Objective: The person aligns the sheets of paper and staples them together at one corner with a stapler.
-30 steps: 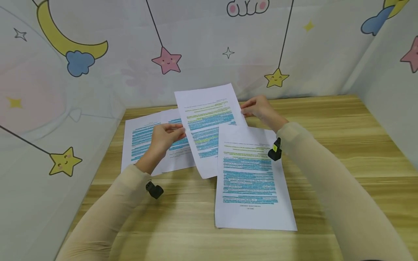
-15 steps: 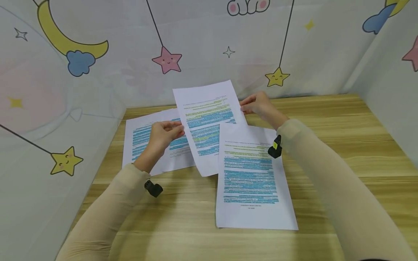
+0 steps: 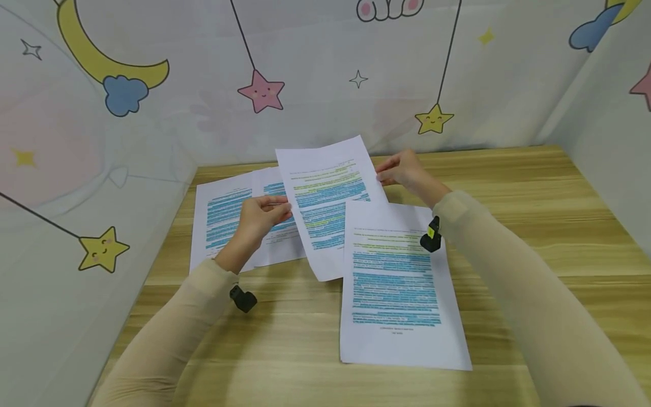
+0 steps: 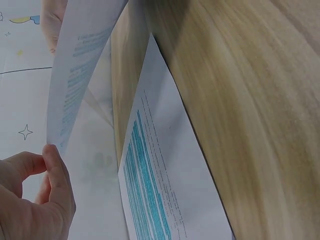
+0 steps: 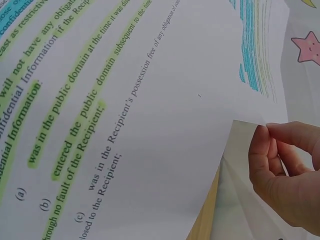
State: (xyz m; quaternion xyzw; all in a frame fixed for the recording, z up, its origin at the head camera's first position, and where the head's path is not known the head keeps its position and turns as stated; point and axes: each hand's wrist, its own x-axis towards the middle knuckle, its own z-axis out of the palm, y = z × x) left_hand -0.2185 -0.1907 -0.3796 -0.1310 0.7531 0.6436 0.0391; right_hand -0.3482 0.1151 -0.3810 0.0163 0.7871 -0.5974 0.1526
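Between my hands in the head view, a sheet of paper [image 3: 317, 164] with blue and yellow highlighted lines is held tilted up from the table. My left hand [image 3: 259, 217] pinches its left edge between thumb and fingers, and my right hand [image 3: 409, 172] pinches its right edge. In the left wrist view, the left hand [image 4: 37, 192] grips the sheet's edge; in the right wrist view, the right hand [image 5: 287, 172] has its fingertips at a paper corner. Another highlighted sheet [image 3: 402, 347] lies nearer me and covers the held sheet's lower right part.
Two blue-highlighted sheets [image 3: 224, 195] lie side by side at the left on the wooden table [image 3: 534, 237], partly behind the left hand. A white cloth wall [image 3: 315, 51] printed with stars and moons stands behind the table. Black wrist cameras [image 3: 243, 299] sit on both sleeves.
The held sheet rose slightly, then came down again with both hands. The nearer sheet has shifted a little toward me and to the right. Both pinches stay the same.
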